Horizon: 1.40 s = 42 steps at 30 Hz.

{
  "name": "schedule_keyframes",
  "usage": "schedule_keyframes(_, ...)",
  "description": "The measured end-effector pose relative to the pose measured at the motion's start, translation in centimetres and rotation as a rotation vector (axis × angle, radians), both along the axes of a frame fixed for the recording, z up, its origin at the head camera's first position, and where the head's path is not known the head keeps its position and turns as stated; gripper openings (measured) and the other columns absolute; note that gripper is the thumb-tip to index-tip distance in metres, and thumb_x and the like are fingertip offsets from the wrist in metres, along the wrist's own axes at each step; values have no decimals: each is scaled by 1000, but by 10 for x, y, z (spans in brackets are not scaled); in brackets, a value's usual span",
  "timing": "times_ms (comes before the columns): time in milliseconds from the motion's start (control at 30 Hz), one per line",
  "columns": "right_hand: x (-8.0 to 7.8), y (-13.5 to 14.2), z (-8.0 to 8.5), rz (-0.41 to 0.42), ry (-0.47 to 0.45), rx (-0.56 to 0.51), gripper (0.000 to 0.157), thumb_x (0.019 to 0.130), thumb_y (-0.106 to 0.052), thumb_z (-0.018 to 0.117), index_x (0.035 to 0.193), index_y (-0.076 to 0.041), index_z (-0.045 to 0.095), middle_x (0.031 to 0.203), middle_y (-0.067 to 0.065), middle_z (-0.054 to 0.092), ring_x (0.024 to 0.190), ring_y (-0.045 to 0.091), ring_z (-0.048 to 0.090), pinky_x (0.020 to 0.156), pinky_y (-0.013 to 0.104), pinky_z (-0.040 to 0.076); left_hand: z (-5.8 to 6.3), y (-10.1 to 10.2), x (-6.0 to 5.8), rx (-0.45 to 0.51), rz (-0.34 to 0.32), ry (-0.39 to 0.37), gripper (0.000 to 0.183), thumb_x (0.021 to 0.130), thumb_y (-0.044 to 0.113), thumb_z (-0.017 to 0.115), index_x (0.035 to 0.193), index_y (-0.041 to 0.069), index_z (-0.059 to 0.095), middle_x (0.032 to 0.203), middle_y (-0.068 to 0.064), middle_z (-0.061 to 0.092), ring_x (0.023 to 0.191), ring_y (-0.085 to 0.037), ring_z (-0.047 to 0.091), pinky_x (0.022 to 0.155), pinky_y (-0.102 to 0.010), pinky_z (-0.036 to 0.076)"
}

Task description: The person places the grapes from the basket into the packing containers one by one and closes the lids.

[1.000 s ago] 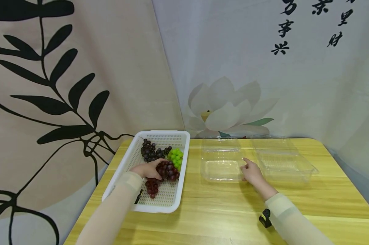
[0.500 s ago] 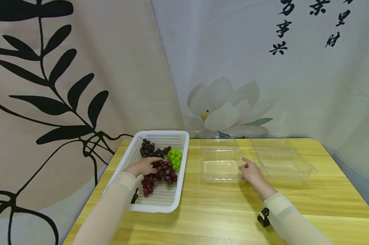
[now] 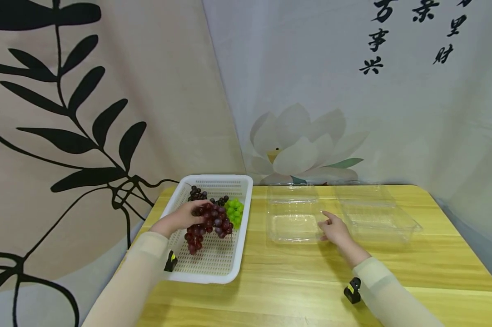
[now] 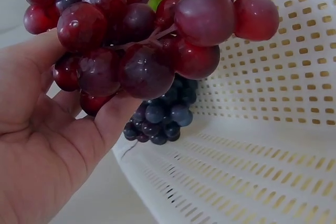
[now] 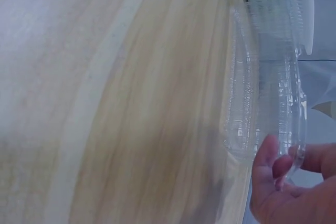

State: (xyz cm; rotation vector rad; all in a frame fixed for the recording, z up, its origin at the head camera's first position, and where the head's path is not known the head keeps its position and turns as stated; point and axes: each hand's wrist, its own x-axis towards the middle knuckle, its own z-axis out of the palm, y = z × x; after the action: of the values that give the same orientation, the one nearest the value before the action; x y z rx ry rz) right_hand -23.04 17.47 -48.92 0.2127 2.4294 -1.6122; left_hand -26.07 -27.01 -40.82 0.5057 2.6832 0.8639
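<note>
In the head view my left hand (image 3: 181,216) grips a bunch of dark red grapes (image 3: 213,217) and holds it over the white basket (image 3: 241,259). The left wrist view shows the thumb and fingers around the grapes (image 4: 147,71), with the bunch hanging partly beyond the fingers. Dark black grapes (image 4: 157,119) lie below in the basket, partly hidden. Green grapes (image 3: 234,212) sit at its right side. My right hand (image 3: 336,230) is at the right edge of a clear plastic container (image 3: 295,227); its thumb and fingers (image 5: 266,158) pinch the rim.
A second clear plastic container (image 3: 376,218) stands to the right of the first, its lid side toward the back. Both are on a yellow wooden table (image 3: 286,281). A printed cloth (image 3: 168,91) hangs behind the table.
My left hand has lifted the red grapes from among the other bunches and shifted them up and to the left. The right hand stays at the container's edge.
</note>
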Motion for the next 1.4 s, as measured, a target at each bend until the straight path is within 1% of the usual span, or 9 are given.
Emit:
schedule_keyframes(233, 1, -1, 2, -22, -16, -20, 55, 99, -11, 46, 148, 1, 25, 97, 11, 41, 60, 12, 50, 64, 31, 57, 9, 0, 5, 15, 37, 25, 52, 93, 7, 59, 141, 8, 42, 142, -24, 42, 132, -46, 35, 102, -59, 37)
schedule_keyframes(367, 1, -2, 4, -36, -28, -35, 54, 99, -13, 44, 148, 0, 25, 105, 14, 41, 59, 10, 49, 64, 30, 56, 15, 0, 5, 79, 65, 31, 52, 92, 7, 59, 142, 12, 42, 141, -23, 43, 131, -44, 37, 101, -59, 38)
schedule_keyframes(500, 2, -1, 5, -38, -21, -25, 53, 99, -13, 43, 148, -1, 26, 99, 11, 41, 58, 10, 47, 63, 32, 56, 23, 2, 3, 177, 81, 34, 51, 93, 6, 57, 141, 16, 44, 137, -19, 49, 128, -39, 43, 101, -56, 39)
schedule_keyframes(600, 2, 1, 3, -33, -3, -7, 52, 99, -11, 44, 147, 0, 27, 91, 8, 40, 58, 11, 47, 63, 33, 56, 30, 7, 3, 232, 83, 59, 51, 93, 4, 57, 141, 13, 44, 135, -20, 51, 126, -38, 46, 101, -55, 40)
schedule_keyframes(800, 3, 1, 0, -42, 25, 4, 53, 98, -8, 48, 146, 2, 28, 86, 7, 41, 62, 13, 47, 63, 34, 56, 43, 20, 2, 283, 145, 85, 53, 94, 5, 56, 144, 15, 40, 140, -20, 46, 128, -37, 44, 103, -53, 39)
schedule_keyframes(933, 3, 1, -2, -59, 31, 4, 55, 97, -8, 50, 146, 2, 28, 88, 7, 42, 64, 13, 47, 63, 34, 57, 52, 34, 4, 301, 163, 103, 54, 94, 4, 55, 145, 15, 39, 141, -19, 45, 127, -38, 45, 101, -53, 41)
schedule_keyframes(1033, 2, 1, -2, -69, 34, 0, 55, 96, -7, 50, 146, 2, 29, 87, 7, 42, 62, 12, 47, 63, 34, 57, 57, 44, 4, 288, 173, 128, 54, 94, 5, 55, 144, 19, 40, 140, -18, 46, 126, -38, 46, 100, -53, 43)
schedule_keyframes(1167, 2, 0, -1, -73, 35, -11, 55, 96, -7, 51, 145, 3, 29, 85, 6, 41, 60, 11, 48, 62, 34, 57, 60, 55, 3, 277, 174, 137, 53, 94, 6, 55, 143, 22, 41, 141, -16, 46, 130, -37, 42, 102, -53, 41)
schedule_keyframes(1400, 3, -1, 1, -81, 24, -32, 54, 97, -6, 50, 146, 2, 29, 86, 6, 39, 58, 12, 49, 60, 33, 57, 60, 74, -2, 332, 177, 96, 50, 94, 11, 57, 141, 23, 43, 142, -12, 46, 133, -33, 40, 102, -52, 42)
